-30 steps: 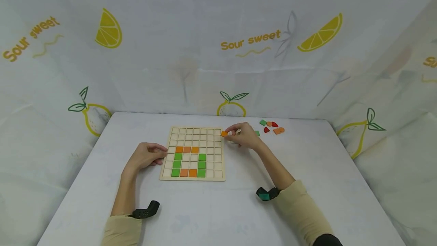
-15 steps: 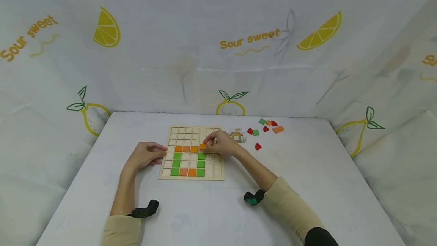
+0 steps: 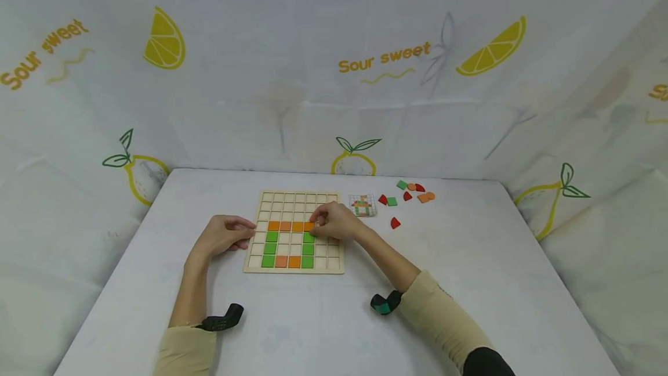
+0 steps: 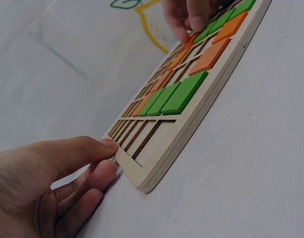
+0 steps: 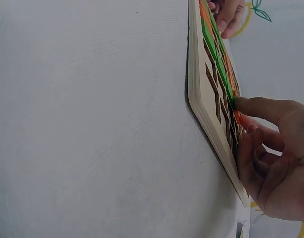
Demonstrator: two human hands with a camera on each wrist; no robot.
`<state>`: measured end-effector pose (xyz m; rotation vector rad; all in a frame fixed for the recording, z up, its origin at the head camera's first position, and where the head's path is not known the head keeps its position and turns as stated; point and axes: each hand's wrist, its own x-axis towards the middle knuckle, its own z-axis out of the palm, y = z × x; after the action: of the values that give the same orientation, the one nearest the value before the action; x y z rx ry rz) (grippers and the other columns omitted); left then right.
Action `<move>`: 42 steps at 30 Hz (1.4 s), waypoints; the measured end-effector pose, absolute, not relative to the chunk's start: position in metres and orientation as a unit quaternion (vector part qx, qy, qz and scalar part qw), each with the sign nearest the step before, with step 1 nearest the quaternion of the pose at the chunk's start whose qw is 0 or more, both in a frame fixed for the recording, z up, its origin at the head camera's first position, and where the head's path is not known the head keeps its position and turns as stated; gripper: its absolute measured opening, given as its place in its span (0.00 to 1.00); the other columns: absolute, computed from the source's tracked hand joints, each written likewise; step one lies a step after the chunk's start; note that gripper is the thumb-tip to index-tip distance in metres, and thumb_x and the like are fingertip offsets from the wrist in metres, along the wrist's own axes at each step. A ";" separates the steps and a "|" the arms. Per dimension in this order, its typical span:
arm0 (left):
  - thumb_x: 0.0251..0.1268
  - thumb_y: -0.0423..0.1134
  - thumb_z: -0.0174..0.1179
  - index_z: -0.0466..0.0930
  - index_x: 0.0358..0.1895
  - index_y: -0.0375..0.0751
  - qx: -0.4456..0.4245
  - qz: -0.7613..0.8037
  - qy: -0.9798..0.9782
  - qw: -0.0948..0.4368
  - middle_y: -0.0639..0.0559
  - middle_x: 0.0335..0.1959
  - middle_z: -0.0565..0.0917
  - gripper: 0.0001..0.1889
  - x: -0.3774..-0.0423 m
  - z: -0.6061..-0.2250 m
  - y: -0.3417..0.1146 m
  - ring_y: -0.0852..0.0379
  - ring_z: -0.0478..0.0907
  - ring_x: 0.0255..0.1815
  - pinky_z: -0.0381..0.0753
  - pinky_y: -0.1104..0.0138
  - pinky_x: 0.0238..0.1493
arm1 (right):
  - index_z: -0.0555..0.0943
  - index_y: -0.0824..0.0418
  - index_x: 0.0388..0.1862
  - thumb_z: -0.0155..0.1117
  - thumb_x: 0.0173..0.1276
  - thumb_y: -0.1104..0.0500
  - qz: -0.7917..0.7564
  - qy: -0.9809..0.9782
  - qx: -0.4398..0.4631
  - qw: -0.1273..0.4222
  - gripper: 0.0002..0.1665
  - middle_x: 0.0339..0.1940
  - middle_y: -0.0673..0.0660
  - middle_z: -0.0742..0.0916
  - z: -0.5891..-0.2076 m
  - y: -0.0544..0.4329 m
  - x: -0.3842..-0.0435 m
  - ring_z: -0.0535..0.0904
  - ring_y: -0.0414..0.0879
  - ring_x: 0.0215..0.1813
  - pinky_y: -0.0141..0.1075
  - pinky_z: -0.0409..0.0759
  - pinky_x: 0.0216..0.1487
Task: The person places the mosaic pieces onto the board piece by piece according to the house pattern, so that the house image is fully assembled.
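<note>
A square wooden grid board point(image 3: 282, 248) lies flat on the table, with green square tiles point(image 3: 270, 237) and orange square tiles point(image 3: 294, 261) set in its cells as a rectangular outline. My left hand point(image 3: 220, 235) holds the board's left edge; in the left wrist view the thumb point(image 4: 104, 144) lies on the rim with the other fingers curled beside and below. Over the outline's upper right corner, my right hand point(image 3: 336, 222) pinches an orange tile point(image 3: 309, 226) at its cell, just above a green tile. Its thumb and index fingertip reach the board in the right wrist view.
Right of the board lies a small pattern card point(image 3: 362, 205). Beyond it are scattered loose pieces: red wedges point(image 3: 395, 223), green squares point(image 3: 392, 202), and orange pieces point(image 3: 424, 198). A white printed cloth point(image 3: 250, 74) hangs behind the table.
My right hand has carried the orange tile from the board's upper right edge left and down to the outline's corner, then lowered it into line with the row. The left hand stays put.
</note>
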<state>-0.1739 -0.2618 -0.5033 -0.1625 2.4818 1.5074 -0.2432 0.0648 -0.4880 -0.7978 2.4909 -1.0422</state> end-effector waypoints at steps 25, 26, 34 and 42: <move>0.71 0.42 0.73 0.89 0.56 0.34 -0.059 0.515 0.847 0.115 0.54 0.28 0.89 0.17 -0.173 -0.505 -0.261 0.61 0.86 0.26 0.83 0.69 0.31 | 0.88 0.62 0.51 0.75 0.73 0.56 -0.415 0.880 -0.186 0.137 0.13 0.37 0.53 0.81 -0.469 0.116 -0.260 0.75 0.43 0.19 0.32 0.79 0.25; 0.71 0.42 0.73 0.89 0.56 0.34 -0.058 0.516 0.847 0.116 0.54 0.29 0.89 0.18 -0.173 -0.506 -0.261 0.61 0.86 0.26 0.83 0.69 0.31 | 0.88 0.62 0.51 0.75 0.73 0.56 -0.415 0.882 -0.181 0.128 0.14 0.37 0.53 0.81 -0.468 0.123 -0.262 0.76 0.43 0.19 0.32 0.80 0.25; 0.71 0.42 0.73 0.89 0.56 0.34 -0.057 0.517 0.847 0.113 0.54 0.30 0.90 0.18 -0.175 -0.506 -0.260 0.61 0.86 0.27 0.83 0.69 0.31 | 0.88 0.66 0.57 0.73 0.74 0.57 -0.424 0.894 -0.116 0.090 0.18 0.43 0.59 0.84 -0.469 0.182 -0.280 0.77 0.43 0.23 0.34 0.82 0.29; 0.71 0.42 0.73 0.90 0.55 0.35 -0.062 0.513 0.848 0.114 0.54 0.29 0.90 0.17 -0.175 -0.505 -0.262 0.61 0.86 0.27 0.84 0.69 0.31 | 0.87 0.67 0.59 0.76 0.73 0.54 -0.373 0.924 -0.044 0.073 0.23 0.43 0.57 0.83 -0.488 0.221 -0.290 0.75 0.46 0.42 0.32 0.73 0.41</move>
<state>-0.1752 -0.2615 -0.5053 -0.1814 2.4865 1.5051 -0.2902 0.2206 -0.4875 -0.1308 2.7758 -1.1207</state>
